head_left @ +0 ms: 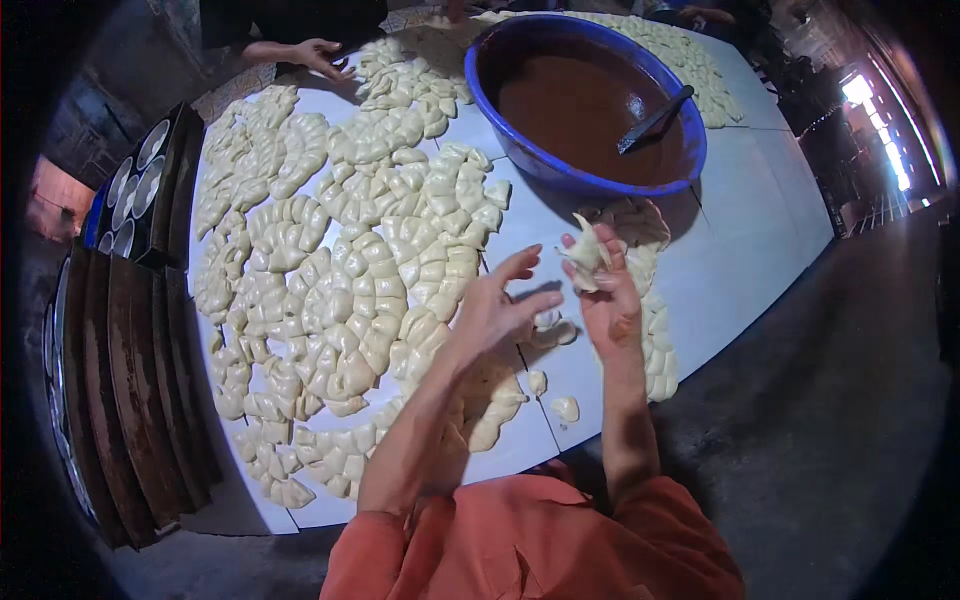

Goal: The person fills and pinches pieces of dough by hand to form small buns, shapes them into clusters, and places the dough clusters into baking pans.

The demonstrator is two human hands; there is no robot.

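Note:
My left hand (pixel 495 315) hovers over the white table (pixel 750 220), fingers apart and holding nothing, beside many pale, glossy cut dough pieces (pixel 360 300). My right hand (pixel 612 310) grips a torn-looking piece of pale dough (pixel 585 255) at its fingertips, above a strip of more dough (pixel 655 350) on the table. Small loose lumps (pixel 564 408) lie near the front edge. Beyond my right hand sits a large blue basin (pixel 590 182) of brown liquid (pixel 555 100) with a dark paddle (pixel 652 122) in it.
A co-worker's hand (pixel 318 58) reaches over the far left corner, and other people sit along the far side. At the left stand stacked dark trays or boards (pixel 130 380) and a dark rack (pixel 170 190) with round metal tins (pixel 148 190). More dough (pixel 700 80) covers the back right.

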